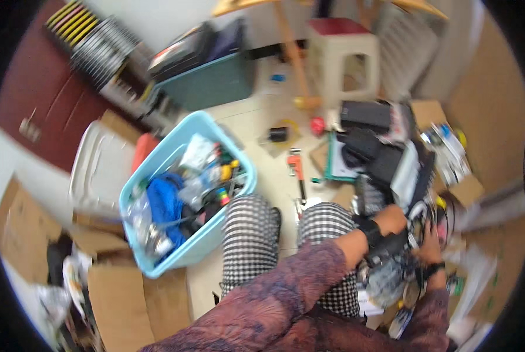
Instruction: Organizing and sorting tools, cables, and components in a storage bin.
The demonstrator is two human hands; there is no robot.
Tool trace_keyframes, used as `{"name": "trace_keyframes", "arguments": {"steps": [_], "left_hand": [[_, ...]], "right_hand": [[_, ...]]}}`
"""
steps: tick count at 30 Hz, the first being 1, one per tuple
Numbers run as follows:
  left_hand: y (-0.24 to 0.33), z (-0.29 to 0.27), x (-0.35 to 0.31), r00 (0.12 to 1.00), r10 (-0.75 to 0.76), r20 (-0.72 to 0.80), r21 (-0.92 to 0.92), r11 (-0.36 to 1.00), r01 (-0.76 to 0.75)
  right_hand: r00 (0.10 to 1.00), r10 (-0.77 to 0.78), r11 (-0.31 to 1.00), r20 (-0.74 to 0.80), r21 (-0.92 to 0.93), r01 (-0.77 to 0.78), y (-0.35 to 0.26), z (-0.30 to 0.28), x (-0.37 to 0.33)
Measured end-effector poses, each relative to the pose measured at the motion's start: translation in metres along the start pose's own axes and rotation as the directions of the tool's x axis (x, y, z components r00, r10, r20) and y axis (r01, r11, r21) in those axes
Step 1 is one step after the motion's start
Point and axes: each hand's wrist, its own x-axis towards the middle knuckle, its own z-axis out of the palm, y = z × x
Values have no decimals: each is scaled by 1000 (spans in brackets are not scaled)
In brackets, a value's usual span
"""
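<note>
Both arms, in patterned purple-red sleeves, reach right into a heap of dark goods beside my knees. My left hand [390,220] is closed, fingers curled downward at the edge of the heap; what they hold is hidden. Just right of it, my right hand [430,246] has its fingers bent round part of a tangle of black cables [443,220]; blur hides the exact thing. Clear plastic bags [387,280] lie below the hands. Beyond them are a grey pouch [404,182] and several black cases and bags [385,164].
A light blue bin [186,258] full of mixed goods stands left of my knees. On the floor ahead lies an orange pipe wrench [297,171]. A white stool with a red top [340,28] stands farther back. Cardboard boxes [118,305] flank both sides.
</note>
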Motion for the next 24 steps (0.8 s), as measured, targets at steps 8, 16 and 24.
{"name": "trace_keyframes", "arguments": {"steps": [8, 16, 24], "left_hand": [[-19, -4, -33, 975, -2, -222, -88, 996, -19], [-22, -64, -90, 660, -687, 303, -842, 131, 523], [5, -66, -66, 651, -705, 281, -826, 168, 539]], "right_hand": [[986, -64, 994, -151, -97, 49, -39, 6, 6], [914, 139, 988, -381, 110, -104, -31, -24, 30], [728, 285, 863, -623, 497, 88, 15, -148, 0]]}}
